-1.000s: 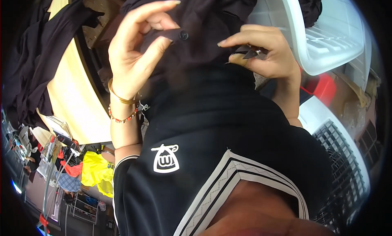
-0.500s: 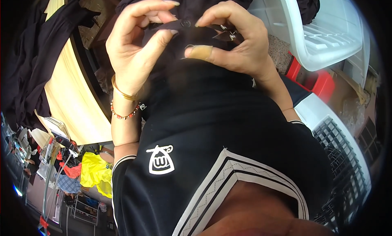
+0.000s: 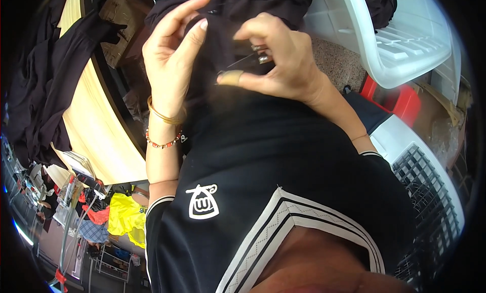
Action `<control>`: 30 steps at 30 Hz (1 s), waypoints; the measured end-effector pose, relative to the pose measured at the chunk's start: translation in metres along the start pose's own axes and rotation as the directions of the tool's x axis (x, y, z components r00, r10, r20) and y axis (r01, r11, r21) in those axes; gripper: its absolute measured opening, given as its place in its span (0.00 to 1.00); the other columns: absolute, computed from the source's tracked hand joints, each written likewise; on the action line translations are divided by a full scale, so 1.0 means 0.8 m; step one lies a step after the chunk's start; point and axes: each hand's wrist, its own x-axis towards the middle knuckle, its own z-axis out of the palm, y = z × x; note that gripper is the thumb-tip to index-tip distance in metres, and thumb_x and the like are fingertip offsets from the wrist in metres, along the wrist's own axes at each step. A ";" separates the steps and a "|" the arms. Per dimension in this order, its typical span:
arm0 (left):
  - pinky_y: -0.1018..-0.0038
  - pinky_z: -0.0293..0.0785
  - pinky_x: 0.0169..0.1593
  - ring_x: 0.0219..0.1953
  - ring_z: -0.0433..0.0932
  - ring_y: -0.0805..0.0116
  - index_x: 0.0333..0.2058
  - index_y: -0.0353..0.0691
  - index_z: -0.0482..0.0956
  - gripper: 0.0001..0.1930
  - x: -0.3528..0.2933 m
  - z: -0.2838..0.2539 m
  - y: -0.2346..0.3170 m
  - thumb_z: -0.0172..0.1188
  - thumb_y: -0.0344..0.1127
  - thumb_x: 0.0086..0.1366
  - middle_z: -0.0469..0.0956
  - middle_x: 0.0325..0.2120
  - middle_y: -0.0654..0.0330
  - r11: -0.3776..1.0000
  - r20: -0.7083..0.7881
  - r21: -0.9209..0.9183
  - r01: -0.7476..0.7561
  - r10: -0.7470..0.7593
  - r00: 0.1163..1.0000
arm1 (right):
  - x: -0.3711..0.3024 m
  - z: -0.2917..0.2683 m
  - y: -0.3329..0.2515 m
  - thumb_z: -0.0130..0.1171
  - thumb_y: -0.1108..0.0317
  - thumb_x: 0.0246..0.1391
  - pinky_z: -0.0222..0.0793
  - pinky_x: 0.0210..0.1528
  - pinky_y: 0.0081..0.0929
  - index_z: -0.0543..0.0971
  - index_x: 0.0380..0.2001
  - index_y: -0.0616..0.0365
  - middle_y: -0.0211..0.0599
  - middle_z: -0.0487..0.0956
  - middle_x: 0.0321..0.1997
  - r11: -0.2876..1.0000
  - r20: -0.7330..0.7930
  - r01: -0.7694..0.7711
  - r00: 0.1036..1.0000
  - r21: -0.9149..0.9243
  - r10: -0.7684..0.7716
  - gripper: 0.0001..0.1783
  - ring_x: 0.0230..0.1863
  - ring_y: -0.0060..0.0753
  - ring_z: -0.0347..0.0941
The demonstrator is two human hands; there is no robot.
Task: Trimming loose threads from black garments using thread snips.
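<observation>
My left hand (image 3: 174, 47), with a gold bangle and a beaded bracelet at the wrist, has its forefinger and thumb raised and its other fingers curled at the edge of a dark garment (image 3: 243, 4). A small round button (image 3: 212, 11) shows on the cloth by those fingertips. To the right, my right hand (image 3: 283, 60) is half curled over the cloth, a tan wrap round its thumb. Shiny metal bits (image 3: 262, 56) show among its fingers, and a thin needle-like line (image 3: 240, 61) runs toward the thumb. Blur hides exactly what it grips.
A pale wooden tabletop (image 3: 98, 121) on the left carries more dark garments (image 3: 38, 90). At right are a white plastic basket (image 3: 377, 65), a red stool (image 3: 405, 108) and a white-rimmed dark grid crate (image 3: 420, 176). Yellow cloth (image 3: 124, 214) hangs at lower left.
My right hand has moved left and slightly down, its thumb lower. My left hand has shifted slightly right. The button on the cloth now sits further up and left.
</observation>
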 end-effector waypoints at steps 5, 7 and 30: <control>0.86 0.69 0.44 0.38 0.73 0.83 0.40 0.33 0.82 0.08 0.017 -0.010 -0.007 0.62 0.23 0.62 0.79 0.35 0.67 0.972 0.148 0.210 -0.107 0.076 0.986 | -0.008 0.005 0.008 0.73 0.65 0.37 0.71 0.23 0.21 0.75 0.45 0.53 0.29 0.78 0.34 0.972 0.046 0.007 0.999 -0.236 0.003 0.28 0.23 0.27 0.76; 0.85 0.70 0.41 0.35 0.73 0.82 0.38 0.32 0.82 0.07 0.021 -0.006 -0.005 0.64 0.25 0.61 0.79 0.32 0.67 0.974 0.068 0.224 -0.032 0.017 0.998 | -0.009 -0.003 0.019 0.70 0.69 0.34 0.70 0.23 0.23 0.77 0.37 0.49 0.29 0.70 0.26 0.970 -0.020 0.013 1.000 -0.241 -0.018 0.21 0.23 0.29 0.76; 0.85 0.71 0.44 0.36 0.79 0.79 0.37 0.33 0.82 0.07 0.031 0.005 0.018 0.59 0.30 0.65 0.83 0.33 0.62 0.946 0.174 -0.145 0.292 -0.266 0.948 | 0.034 -0.049 -0.005 0.69 0.78 0.47 0.48 0.24 0.09 0.73 0.42 0.61 0.16 0.62 0.23 0.900 -0.232 -0.272 0.903 0.341 0.362 0.20 0.22 0.08 0.53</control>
